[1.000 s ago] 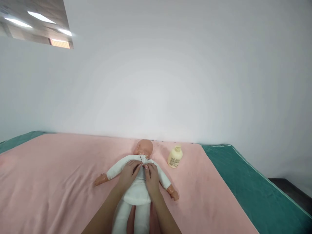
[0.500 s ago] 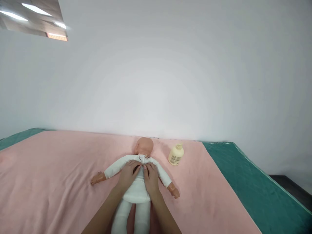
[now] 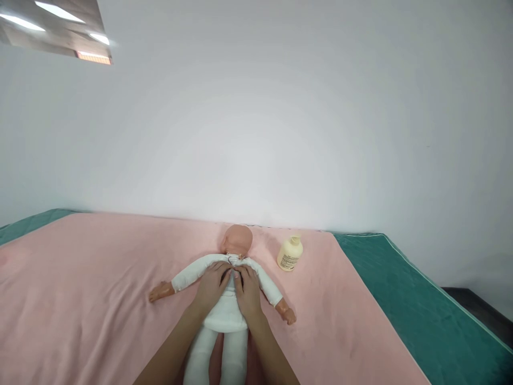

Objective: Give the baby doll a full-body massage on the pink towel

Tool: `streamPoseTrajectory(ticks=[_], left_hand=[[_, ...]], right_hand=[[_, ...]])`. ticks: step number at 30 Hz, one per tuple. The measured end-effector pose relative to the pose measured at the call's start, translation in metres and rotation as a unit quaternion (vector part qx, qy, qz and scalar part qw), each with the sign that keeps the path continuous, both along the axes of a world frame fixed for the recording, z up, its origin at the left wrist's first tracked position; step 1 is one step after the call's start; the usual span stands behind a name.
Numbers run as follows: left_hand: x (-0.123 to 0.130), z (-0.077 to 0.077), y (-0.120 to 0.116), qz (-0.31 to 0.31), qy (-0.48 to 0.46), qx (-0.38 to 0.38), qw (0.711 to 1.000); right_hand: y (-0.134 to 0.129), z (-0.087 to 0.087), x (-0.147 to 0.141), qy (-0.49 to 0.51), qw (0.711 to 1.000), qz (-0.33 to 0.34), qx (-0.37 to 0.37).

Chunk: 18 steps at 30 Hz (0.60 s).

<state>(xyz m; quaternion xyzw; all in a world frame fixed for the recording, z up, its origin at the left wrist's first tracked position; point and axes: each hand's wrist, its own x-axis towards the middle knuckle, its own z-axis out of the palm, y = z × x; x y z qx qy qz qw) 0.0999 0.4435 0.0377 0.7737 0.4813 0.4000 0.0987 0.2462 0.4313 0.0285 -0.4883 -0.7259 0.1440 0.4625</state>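
Observation:
A baby doll (image 3: 225, 315) with a white cloth body lies on the pink blanket, its bald head (image 3: 237, 239) away from me and no face showing. My left hand (image 3: 213, 283) rests on the left of its upper back, fingers stretched over the cloth. On the other side lies my right hand (image 3: 247, 286), also open and pressed flat. Both thumbs point inward and nearly meet at the doll's midline. A short dark thread shows at the neckline. The doll's arms spread out to either side, and the ends of its legs are out of view.
A pale yellow bottle (image 3: 289, 253) with printed text stands right of the doll's head. The pink blanket (image 3: 100, 267) lies over a green cover (image 3: 420, 299). A white wall (image 3: 256, 117) rises directly behind.
My hands stay on the doll's upper back with only a slight shift; a small gap now shows between the right thumb and its fingers. Doll and bottle have not moved.

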Motion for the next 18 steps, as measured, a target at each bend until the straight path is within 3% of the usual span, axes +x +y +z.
streamPoseTrajectory(ticks=[18], left_hand=[[-0.0015,-0.0042,-0.0016,0.011,0.018,0.028,0.999]], right_hand=[[-0.0018,-0.0052,0.0029,-0.044,0.999,-0.002,0.022]])
